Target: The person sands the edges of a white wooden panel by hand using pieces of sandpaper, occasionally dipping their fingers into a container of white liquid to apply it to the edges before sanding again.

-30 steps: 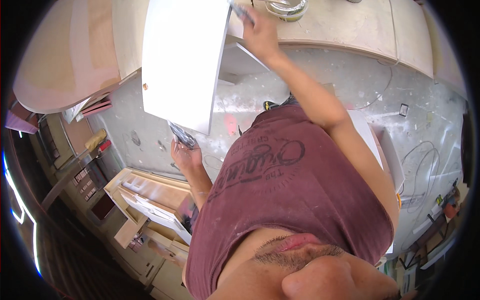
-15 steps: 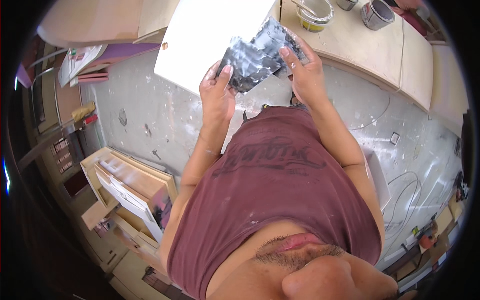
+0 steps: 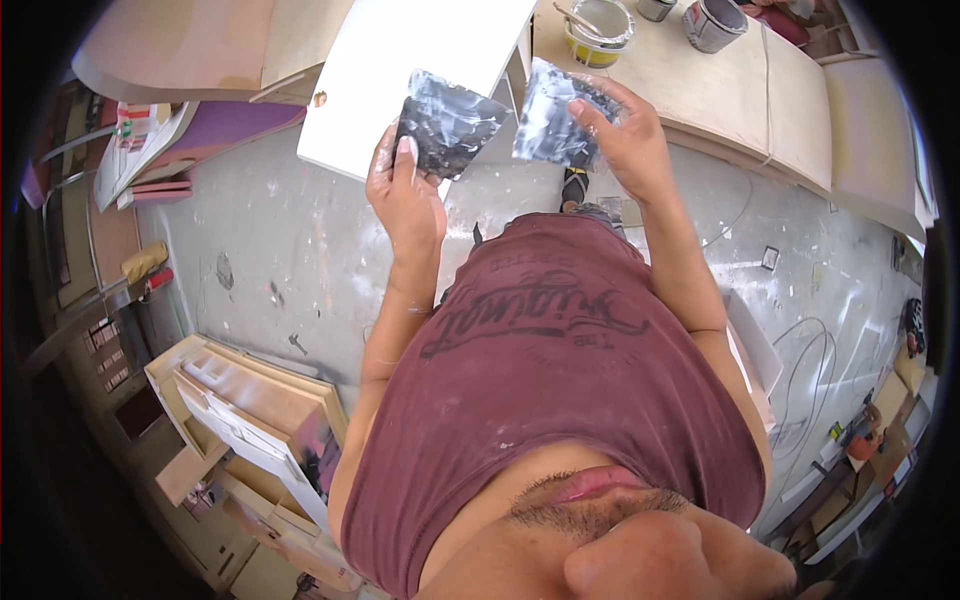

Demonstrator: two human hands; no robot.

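Note:
My left hand (image 3: 408, 190) is closed on the lower left edge of a flat black putty spreader (image 3: 452, 128), its thumb lying on the face. White paste is smeared across that sheet. A second black putty spreader (image 3: 558, 118), also coated with whitish paste, is gripped by its right side in my right hand (image 3: 640, 145), thumb on top. The two spreaders are apart, with a narrow gap between them. Behind and below the left one lies a bright white panel (image 3: 395, 70).
A bench top (image 3: 690, 90) at the far right bears a paste bucket (image 3: 597, 52) with a stick in it and a grey can (image 3: 712, 30). Wooden drawer boxes (image 3: 265, 420) stand on the floor at left. A cable (image 3: 828, 370) curls on the floor at right.
The two spreaders were overlapping; now they are separated. My left hand has moved left with its spreader, my right hand slightly right. The view has shifted a little.

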